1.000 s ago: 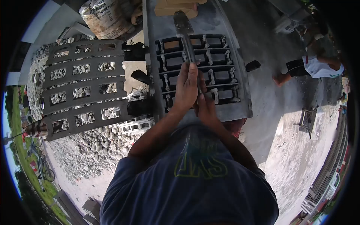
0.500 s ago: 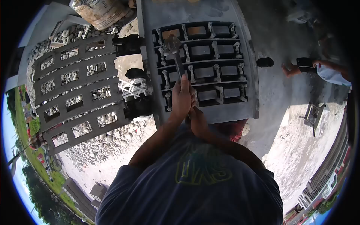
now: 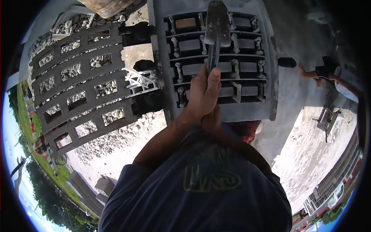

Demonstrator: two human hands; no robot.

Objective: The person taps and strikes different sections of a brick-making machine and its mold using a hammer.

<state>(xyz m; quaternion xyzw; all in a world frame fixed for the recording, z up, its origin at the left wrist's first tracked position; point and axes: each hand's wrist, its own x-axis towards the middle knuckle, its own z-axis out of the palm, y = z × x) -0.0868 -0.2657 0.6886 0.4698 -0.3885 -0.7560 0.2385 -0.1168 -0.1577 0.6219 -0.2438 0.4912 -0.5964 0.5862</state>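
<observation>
Both my hands are closed on a shovel (image 3: pixel 213 54), one behind the other. My left hand (image 3: pixel 203 92) is the farther one, wrapped round the shaft with its thumb along the top. My right hand (image 3: pixel 211 119) sits nearer my body, partly hidden behind the left wrist; the handle end is hidden there. The metal blade (image 3: pixel 217 25) is in front of a block mould (image 3: pixel 247 114), covering part of its far rows. Rows of rectangular compartments split by short, crusted dividers make up the mould.
A hinged metal grid (image 3: pixel 85 67) lies open at left, above gravel (image 3: pixel 100 144). A sack (image 3: pixel 108 7) and a framed box of stones (image 3: pixel 73 25) stand beyond. Another person (image 3: pixel 342 79) is at right, near a small frame stand (image 3: pixel 327 120). Stacked blocks (image 3: pixel 83 189) stand lower left.
The shovel blade has moved right and away from me, and looks larger, closer to the camera. Both hands went with it. The view has shifted slightly.
</observation>
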